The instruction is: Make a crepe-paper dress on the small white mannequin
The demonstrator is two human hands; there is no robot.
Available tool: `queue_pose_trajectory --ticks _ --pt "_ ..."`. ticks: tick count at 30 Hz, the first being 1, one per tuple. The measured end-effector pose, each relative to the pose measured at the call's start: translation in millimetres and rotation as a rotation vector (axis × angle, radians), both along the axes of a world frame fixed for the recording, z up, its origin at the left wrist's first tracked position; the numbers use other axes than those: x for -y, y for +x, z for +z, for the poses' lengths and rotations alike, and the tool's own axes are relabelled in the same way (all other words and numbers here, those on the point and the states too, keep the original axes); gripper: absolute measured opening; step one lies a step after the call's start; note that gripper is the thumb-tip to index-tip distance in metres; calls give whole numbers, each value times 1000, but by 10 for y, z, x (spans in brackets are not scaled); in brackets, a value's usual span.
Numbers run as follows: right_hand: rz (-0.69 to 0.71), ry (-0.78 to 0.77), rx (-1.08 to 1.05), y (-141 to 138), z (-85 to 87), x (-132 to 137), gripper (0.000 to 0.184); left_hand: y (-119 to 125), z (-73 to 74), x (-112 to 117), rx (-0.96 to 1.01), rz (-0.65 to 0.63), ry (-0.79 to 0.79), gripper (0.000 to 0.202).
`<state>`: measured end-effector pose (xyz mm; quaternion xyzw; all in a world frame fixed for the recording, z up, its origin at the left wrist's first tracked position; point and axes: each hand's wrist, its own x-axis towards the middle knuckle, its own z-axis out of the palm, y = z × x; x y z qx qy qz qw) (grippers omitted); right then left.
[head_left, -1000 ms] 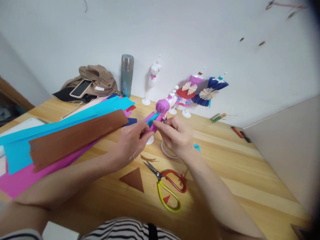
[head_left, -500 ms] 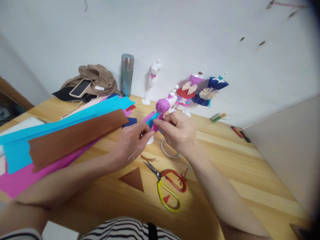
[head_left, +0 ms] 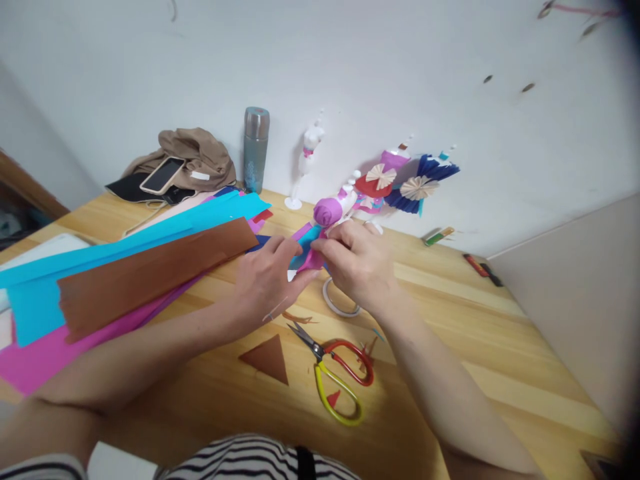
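Note:
A small white figurine with a purple paper head [head_left: 327, 212] and pink and blue paper strips [head_left: 306, 241] stands at the table's middle. My left hand [head_left: 265, 280] pinches the strips from the left, fingers closed on the paper. My right hand [head_left: 357, 267] grips the same paper and figurine from the right, fingers curled round it. Both hands meet at the strips, which partly hide the figurine's body and base.
Red and yellow scissors [head_left: 337, 373], a brown paper triangle [head_left: 267, 357] and a tape ring [head_left: 336, 303] lie near me. Long crepe paper sheets [head_left: 140, 270] spread to the left. A flask [head_left: 256, 150], a phone [head_left: 161, 175] on cloth and dressed figurines [head_left: 395, 183] line the wall.
My left hand has shifted slightly up and right onto the strips, and my right hand has moved up closer to the figurine. The rest stays still.

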<state>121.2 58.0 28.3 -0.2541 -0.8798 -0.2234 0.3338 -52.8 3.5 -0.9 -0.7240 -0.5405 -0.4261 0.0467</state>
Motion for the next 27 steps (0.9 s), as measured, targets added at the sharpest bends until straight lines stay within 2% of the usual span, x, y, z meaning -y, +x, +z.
queue_pose_trajectory --ticks 4,8,11,18,21,27 --pt "-26 49 36 -2 3 0 32 9 -1 -12 -102 48 121 19" --pt "-37 53 47 -6 13 11 32 1 1 -26 -157 30 233 24" --pt "-44 10 49 -13 24 20 32 -12 4 -35 -148 -11 248 26" --pt "45 -52 -23 -7 40 1 18 -43 5 -47 101 -145 19 25" --pt "8 -63 0 -5 37 -19 21 -45 28 -37 150 -161 -47 26" --pt "10 29 23 -24 42 -44 26 -63 94 -14 208 -161 -163 24"
